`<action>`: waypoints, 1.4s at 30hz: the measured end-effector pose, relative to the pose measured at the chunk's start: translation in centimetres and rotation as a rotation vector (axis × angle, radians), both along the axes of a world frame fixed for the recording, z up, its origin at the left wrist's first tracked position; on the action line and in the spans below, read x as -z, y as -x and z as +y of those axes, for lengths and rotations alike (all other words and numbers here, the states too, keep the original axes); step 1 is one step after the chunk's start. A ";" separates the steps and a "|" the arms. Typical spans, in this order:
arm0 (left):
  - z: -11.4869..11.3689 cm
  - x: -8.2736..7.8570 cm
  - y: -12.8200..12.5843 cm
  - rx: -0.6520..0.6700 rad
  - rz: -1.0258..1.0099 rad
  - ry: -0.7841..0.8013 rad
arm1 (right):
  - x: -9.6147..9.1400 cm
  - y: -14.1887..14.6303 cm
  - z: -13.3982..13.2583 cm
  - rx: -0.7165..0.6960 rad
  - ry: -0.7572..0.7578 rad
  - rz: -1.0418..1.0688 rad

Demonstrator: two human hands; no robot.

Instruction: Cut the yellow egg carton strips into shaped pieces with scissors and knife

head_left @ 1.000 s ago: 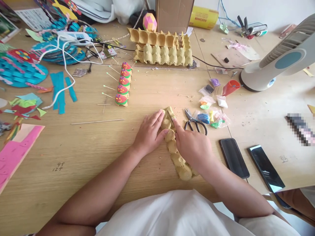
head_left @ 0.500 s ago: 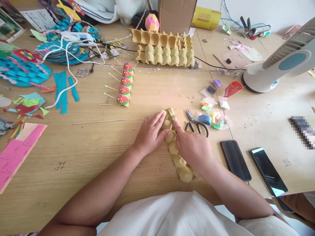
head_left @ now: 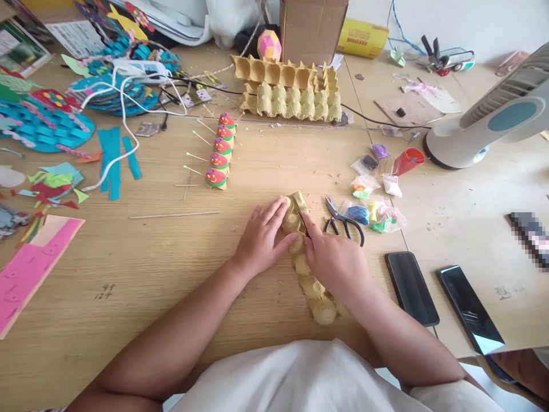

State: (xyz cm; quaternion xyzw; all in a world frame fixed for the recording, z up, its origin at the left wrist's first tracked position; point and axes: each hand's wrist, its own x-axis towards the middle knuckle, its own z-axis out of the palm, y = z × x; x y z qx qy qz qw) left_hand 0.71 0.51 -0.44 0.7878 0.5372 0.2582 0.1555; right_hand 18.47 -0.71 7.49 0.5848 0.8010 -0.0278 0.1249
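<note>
A strip of tan egg carton [head_left: 302, 265] lies bumps up in front of me, running from my hands toward the table's near edge. My left hand [head_left: 262, 233] steadies its far end, fingertips on the first cups and thumb pressed lower down. In my right hand [head_left: 337, 252] is a thin dark-bladed knife [head_left: 303, 220], its handle hidden in my fist. The index finger points along the blade, which meets the carton. Just right of it rest black-handled scissors [head_left: 343, 222], blades nearly together. Left of the carton, a thin wooden stick [head_left: 174, 215] lies flat.
Painted caterpillar-face carton cups [head_left: 220, 162] with stick antennae stand in a row ahead. More egg cartons [head_left: 295, 103] lie behind. At right are bagged clay [head_left: 358, 214], a red cup [head_left: 409, 161], a white fan [head_left: 467, 134] and two phones [head_left: 412, 289]. Paper crafts [head_left: 38, 129] crowd the left.
My right hand and the knife have shifted slightly toward me along the carton. The left hand keeps its hold. The whole view has moved a little with my head.
</note>
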 end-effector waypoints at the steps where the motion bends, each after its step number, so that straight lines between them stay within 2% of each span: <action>1: 0.0 0.0 0.0 -0.002 0.004 0.001 | -0.1 -0.1 0.0 0.001 -0.007 0.003; 17: 0.0 0.3 -0.2 -0.017 0.054 -0.037 | 0.0 0.0 -0.2 0.006 0.005 -0.005; 25: -0.3 0.2 -0.1 -0.010 0.029 -0.107 | 0.3 0.1 0.5 -0.015 0.005 -0.004; 36: -0.3 0.2 -0.1 0.052 -0.036 -0.159 | 0.8 -0.2 0.1 -0.032 -0.043 -0.015; 42: -0.3 0.2 -0.2 0.055 -0.071 -0.161 | 0.3 -0.3 -0.1 -0.024 -0.024 -0.013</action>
